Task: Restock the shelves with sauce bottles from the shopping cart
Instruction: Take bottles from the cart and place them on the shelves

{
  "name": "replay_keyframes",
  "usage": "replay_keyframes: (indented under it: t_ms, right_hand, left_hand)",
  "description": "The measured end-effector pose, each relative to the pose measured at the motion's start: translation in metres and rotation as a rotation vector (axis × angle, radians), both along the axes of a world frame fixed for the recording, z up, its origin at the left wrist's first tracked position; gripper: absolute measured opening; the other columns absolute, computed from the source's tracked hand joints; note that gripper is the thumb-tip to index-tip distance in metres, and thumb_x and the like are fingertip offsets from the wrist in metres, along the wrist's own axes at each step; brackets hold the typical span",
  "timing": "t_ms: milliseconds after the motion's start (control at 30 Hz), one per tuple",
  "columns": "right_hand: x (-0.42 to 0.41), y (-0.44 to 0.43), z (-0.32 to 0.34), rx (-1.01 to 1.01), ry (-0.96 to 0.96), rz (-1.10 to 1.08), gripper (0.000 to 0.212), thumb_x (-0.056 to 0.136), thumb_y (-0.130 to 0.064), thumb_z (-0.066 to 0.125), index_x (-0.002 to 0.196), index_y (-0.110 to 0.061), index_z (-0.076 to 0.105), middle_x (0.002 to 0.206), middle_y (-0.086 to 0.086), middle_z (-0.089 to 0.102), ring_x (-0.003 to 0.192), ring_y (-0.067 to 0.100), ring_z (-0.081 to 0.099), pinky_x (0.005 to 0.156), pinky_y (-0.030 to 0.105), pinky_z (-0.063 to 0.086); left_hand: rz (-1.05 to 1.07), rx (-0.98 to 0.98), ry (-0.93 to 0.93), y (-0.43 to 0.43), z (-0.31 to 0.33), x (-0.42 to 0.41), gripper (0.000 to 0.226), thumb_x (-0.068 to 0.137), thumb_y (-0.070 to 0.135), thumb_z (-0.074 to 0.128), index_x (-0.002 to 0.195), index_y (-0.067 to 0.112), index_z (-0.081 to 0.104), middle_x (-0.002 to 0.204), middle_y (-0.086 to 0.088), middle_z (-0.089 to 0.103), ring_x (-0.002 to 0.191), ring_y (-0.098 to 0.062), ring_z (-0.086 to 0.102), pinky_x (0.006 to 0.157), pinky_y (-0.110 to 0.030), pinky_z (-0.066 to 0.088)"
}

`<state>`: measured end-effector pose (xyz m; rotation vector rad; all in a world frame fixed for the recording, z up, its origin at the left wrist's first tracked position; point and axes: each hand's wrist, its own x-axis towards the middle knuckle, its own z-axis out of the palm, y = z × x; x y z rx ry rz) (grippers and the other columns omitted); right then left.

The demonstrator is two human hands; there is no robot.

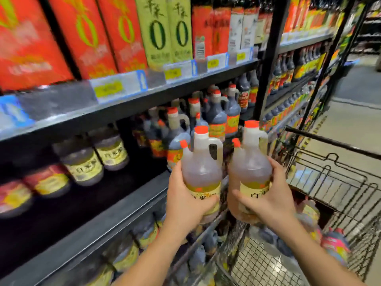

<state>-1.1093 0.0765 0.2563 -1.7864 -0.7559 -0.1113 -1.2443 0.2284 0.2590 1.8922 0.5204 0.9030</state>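
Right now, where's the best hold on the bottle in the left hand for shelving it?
Probably the loop handle at its shoulder, coming from the right: the bottle stands upright with the handle facing the other bottle. The left hand grips the wide body from the left instead.

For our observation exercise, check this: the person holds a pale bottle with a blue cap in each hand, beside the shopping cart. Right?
Not quite: the head view shows orange-red caps, not blue. The left hand and right hand each hold a pale bottle beside the shopping cart.
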Motion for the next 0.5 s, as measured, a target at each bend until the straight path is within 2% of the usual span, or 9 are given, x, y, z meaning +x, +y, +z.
replay_keyframes:
  t_ms: [67, 133, 167, 300, 400, 500]
  right_hand:
    - [-0.016, 0.021, 0.002, 0.039, 0.009, 0.077, 0.106, 0.046, -0.040, 0.090, 0.135, -0.035, 0.033, 0.121, -0.021, 0.051, 0.102, -0.009, 0.052, 0.083, -0.005, 0.034]
    - [-0.030, 0.040, 0.002, 0.061, -0.001, 0.138, 0.105, 0.046, -0.043, 0.090, 0.133, -0.039, 0.032, 0.120, -0.036, 0.047, 0.107, -0.017, 0.050, 0.083, -0.004, 0.035]
    - [-0.036, 0.049, 0.002, 0.067, -0.004, 0.164, 0.105, 0.046, -0.043, 0.091, 0.133, -0.039, 0.031, 0.121, -0.037, 0.046, 0.110, -0.018, 0.049, 0.084, -0.003, 0.035]
    - [-0.058, 0.083, 0.002, 0.054, 0.036, 0.274, 0.104, 0.045, -0.049, 0.088, 0.133, -0.040, 0.032, 0.126, -0.016, 0.052, 0.113, -0.001, 0.054, 0.090, 0.013, 0.044]
    - [-0.070, 0.105, 0.002, 0.037, 0.047, 0.359, 0.101, 0.050, -0.043, 0.090, 0.130, -0.046, 0.030, 0.123, -0.027, 0.048, 0.111, -0.012, 0.052, 0.083, 0.004, 0.043]
    - [-0.078, 0.126, 0.001, 0.017, 0.047, 0.424, 0.098, 0.055, -0.036, 0.092, 0.132, -0.042, 0.030, 0.125, -0.023, 0.048, 0.111, -0.012, 0.051, 0.084, 0.006, 0.042]
  left_hand:
    - [0.056, -0.001, -0.020, 0.013, 0.003, -0.025, 0.091, 0.051, 0.033, 0.090, 0.122, 0.057, 0.038, 0.122, 0.024, 0.057, 0.106, 0.011, 0.056, 0.078, -0.004, 0.044]
    - [0.113, 0.007, -0.024, 0.027, 0.006, -0.047, 0.092, 0.053, 0.028, 0.091, 0.119, 0.059, 0.036, 0.122, 0.024, 0.056, 0.108, 0.012, 0.055, 0.078, -0.003, 0.043]
    - [0.141, 0.013, -0.025, 0.033, 0.007, -0.057, 0.093, 0.054, 0.027, 0.092, 0.120, 0.058, 0.035, 0.124, 0.022, 0.055, 0.109, 0.011, 0.054, 0.079, -0.003, 0.043]
    - [0.249, 0.004, -0.038, 0.054, 0.007, -0.091, 0.095, 0.056, 0.025, 0.093, 0.123, 0.057, 0.034, 0.124, 0.024, 0.054, 0.108, 0.016, 0.052, 0.076, -0.001, 0.042]
    - [0.332, -0.016, -0.020, 0.066, 0.006, -0.111, 0.095, 0.055, 0.030, 0.093, 0.119, 0.061, 0.032, 0.121, 0.027, 0.052, 0.106, 0.016, 0.053, 0.075, -0.001, 0.043]
    - [0.419, -0.027, 0.003, 0.080, 0.004, -0.127, 0.086, 0.053, 0.030, 0.093, 0.112, 0.057, 0.036, 0.116, 0.021, 0.054, 0.101, 0.012, 0.056, 0.075, -0.005, 0.046]
